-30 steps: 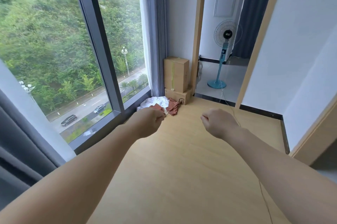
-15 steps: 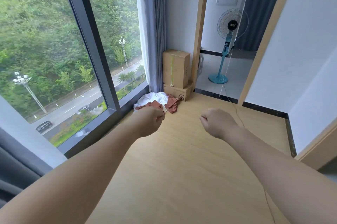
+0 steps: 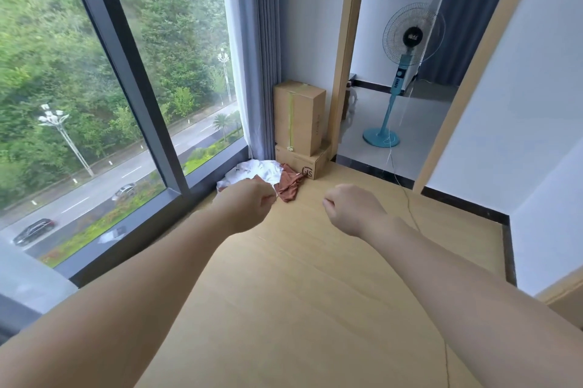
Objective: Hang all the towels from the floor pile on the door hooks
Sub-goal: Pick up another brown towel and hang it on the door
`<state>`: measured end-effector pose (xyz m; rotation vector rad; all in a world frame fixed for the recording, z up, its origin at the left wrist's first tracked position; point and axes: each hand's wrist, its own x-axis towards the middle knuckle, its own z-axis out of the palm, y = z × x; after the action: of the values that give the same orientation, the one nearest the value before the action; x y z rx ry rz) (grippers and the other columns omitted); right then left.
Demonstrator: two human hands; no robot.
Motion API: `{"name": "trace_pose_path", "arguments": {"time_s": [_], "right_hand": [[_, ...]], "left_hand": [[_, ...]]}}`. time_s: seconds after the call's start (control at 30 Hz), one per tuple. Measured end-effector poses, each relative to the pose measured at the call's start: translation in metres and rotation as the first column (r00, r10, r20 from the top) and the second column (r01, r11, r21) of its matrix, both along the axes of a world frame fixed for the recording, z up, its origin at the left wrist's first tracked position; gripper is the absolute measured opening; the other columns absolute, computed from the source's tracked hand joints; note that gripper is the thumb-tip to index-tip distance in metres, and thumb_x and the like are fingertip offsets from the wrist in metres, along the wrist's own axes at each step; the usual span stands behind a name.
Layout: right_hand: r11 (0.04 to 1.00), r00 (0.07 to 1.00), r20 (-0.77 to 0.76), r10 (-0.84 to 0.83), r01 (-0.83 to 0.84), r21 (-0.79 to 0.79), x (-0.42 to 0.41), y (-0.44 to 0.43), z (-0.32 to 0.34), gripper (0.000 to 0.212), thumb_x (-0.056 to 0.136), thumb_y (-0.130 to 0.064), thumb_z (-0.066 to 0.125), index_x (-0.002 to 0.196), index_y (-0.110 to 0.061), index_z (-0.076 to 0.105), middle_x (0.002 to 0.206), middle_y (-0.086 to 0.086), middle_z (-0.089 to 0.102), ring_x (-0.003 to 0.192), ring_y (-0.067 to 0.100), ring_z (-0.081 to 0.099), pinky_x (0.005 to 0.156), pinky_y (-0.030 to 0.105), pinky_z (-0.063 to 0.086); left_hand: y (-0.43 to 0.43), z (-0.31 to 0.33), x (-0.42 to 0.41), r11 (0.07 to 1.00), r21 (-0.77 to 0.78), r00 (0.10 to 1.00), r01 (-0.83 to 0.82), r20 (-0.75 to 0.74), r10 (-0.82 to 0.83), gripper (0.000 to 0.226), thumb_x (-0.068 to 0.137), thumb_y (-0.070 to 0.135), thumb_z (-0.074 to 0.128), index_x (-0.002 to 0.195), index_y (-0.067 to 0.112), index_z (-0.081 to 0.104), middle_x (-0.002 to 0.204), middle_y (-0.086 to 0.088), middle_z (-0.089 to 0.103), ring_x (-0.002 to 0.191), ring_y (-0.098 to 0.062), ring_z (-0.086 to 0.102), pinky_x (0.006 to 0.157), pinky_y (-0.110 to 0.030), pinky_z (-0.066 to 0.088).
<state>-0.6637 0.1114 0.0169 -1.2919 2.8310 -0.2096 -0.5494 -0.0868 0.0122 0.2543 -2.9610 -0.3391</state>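
- Both arms reach forward over the wood floor; the left hand and right hand are curled into loose fists, holding nothing that can be seen.
- The towel pile, white cloth with a rust-coloured piece at its 3 o'clock edge, lies at 12 o'clock against the window base, beside the stacked cardboard boxes.
- The cloth looks soft, light and limp (likely to sag and trail); pinching a top edge or corner seems best.
- No door hooks are in view.
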Motion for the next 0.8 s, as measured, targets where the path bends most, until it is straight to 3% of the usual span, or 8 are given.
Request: {"name": "trace_pose_path", "arguments": {"time_s": [0.23, 0.37, 0.47, 0.57, 0.63, 0.7, 0.8], "right_hand": [[1.000, 0.999, 0.040, 0.014, -0.014, -0.001, -0.065, -0.010, -0.016, 0.025, 0.099, -0.023, 0.037, 0.077, -0.019, 0.049, 0.080, 0.000, 0.050, 0.074, 0.021, 0.047, 0.058, 0.030, 0.031], [1.000, 0.998, 0.062, 0.013, -0.014, 0.015, -0.099, -0.032, -0.024, 0.025, 0.099, -0.024, 0.037, 0.079, -0.018, 0.049, 0.082, 0.001, 0.050, 0.076, 0.022, 0.047, 0.060, 0.029, 0.032], [0.999, 0.997, 0.069, 0.017, -0.019, 0.027, -0.125, -0.057, -0.031, 0.024, 0.099, -0.024, 0.037, 0.084, -0.016, 0.054, 0.085, 0.001, 0.052, 0.079, 0.023, 0.048, 0.063, 0.030, 0.035], [0.999, 0.997, 0.073, 0.026, -0.029, 0.034, -0.157, -0.090, -0.039, 0.026, 0.099, -0.024, 0.037, 0.088, -0.014, 0.059, 0.092, 0.004, 0.059, 0.084, 0.025, 0.053, 0.064, 0.032, 0.039], [0.998, 0.997, 0.069, 0.023, -0.026, 0.048, -0.179, -0.114, -0.043, 0.025, 0.099, -0.024, 0.036, 0.084, -0.017, 0.056, 0.093, 0.005, 0.059, 0.083, 0.025, 0.052, 0.063, 0.031, 0.037], [0.998, 0.997, 0.076, 0.014, -0.018, 0.057, -0.201, -0.140, -0.046, 0.025, 0.099, -0.023, 0.036, 0.083, -0.018, 0.054, 0.092, 0.004, 0.058, 0.084, 0.025, 0.052, 0.062, 0.031, 0.036], [0.997, 0.995, 0.100, -0.008, 0.000, 0.074, -0.230, -0.176, -0.052, 0.026, 0.098, -0.020, 0.036, 0.078, -0.017, 0.052, 0.084, 0.002, 0.053, 0.082, 0.027, 0.053, 0.061, 0.032, 0.037]], "left_hand": [[0.000, -0.010, -0.058, 0.998, 0.056, 0.999, 0.013, 0.037, -0.016, 0.025, 0.094, 0.018, 0.045, 0.071, 0.024, 0.046, 0.067, 0.004, 0.049, 0.068, -0.019, 0.045, 0.060, -0.032, 0.038], [-0.015, -0.017, -0.090, 0.996, 0.085, 0.999, 0.015, 0.031, -0.017, 0.022, 0.094, 0.016, 0.045, 0.074, 0.023, 0.050, 0.069, 0.007, 0.046, 0.071, -0.016, 0.043, 0.060, -0.030, 0.036], [-0.039, -0.028, -0.118, 0.996, 0.093, 1.000, 0.003, 0.025, -0.005, 0.020, 0.094, 0.016, 0.044, 0.084, 0.018, 0.062, 0.073, 0.008, 0.048, 0.073, -0.014, 0.043, 0.057, -0.026, 0.033], [-0.070, -0.039, -0.152, 0.996, 0.091, 1.000, -0.003, 0.020, 0.001, 0.022, 0.095, 0.016, 0.044, 0.091, 0.021, 0.065, 0.073, 0.010, 0.045, 0.072, -0.011, 0.040, 0.051, -0.012, 0.022], [-0.096, -0.044, -0.176, 0.996, 0.090, 0.999, -0.014, 0.034, 0.011, 0.023, 0.095, 0.018, 0.042, 0.088, 0.028, 0.062, 0.074, 0.009, 0.047, 0.072, -0.013, 0.042, 0.051, -0.014, 0.022], [-0.125, -0.050, -0.199, 0.996, 0.092, 0.998, -0.018, 0.054, 0.013, 0.025, 0.095, 0.020, 0.040, 0.078, 0.034, 0.052, 0.070, 0.007, 0.049, 0.070, -0.016, 0.047, 0.054, -0.025, 0.026], [-0.168, -0.061, -0.229, 0.995, 0.093, 0.998, -0.030, 0.061, 0.024, 0.021, 0.094, 0.024, 0.040, 0.078, 0.029, 0.053, 0.070, 0.006, 0.053, 0.069, -0.017, 0.051, 0.058, -0.027, 0.028]]}}
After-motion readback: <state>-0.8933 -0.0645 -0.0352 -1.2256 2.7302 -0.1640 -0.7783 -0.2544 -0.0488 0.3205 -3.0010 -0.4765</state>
